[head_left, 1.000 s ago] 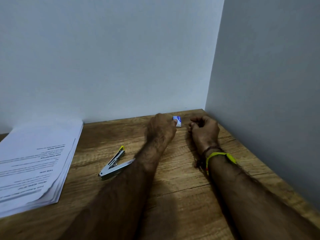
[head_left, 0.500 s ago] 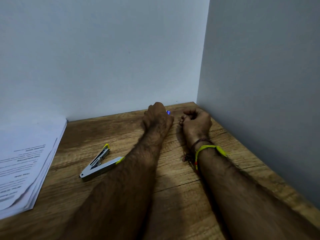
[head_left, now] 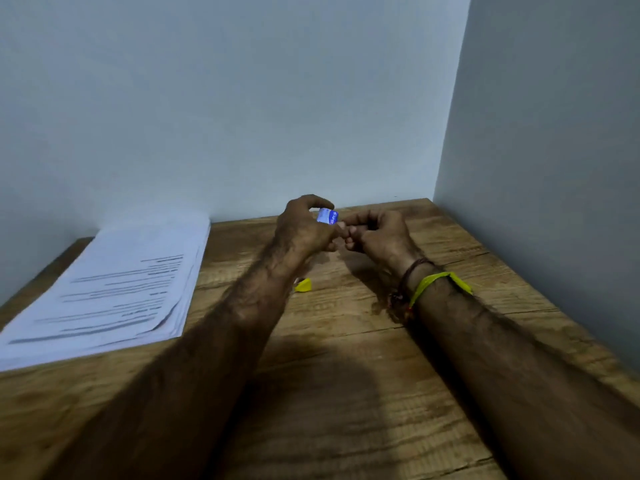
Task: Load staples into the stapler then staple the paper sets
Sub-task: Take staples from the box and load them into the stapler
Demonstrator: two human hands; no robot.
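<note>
The paper stack (head_left: 114,282) is lying at the desk's (head_left: 346,393) left. The left hand (head_left: 304,226) is pinching the small staple box (head_left: 327,216) above the far desk, while the right hand (head_left: 377,233) is curling just beside it (whether touching, I cannot tell). Light and probably crushable, it is best gripped by its side faces.

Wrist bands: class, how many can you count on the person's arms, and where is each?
2, both on the right wrist: a dark cord band nearer the hand, and a yellow band just behind it. None shows on the left wrist.
</note>
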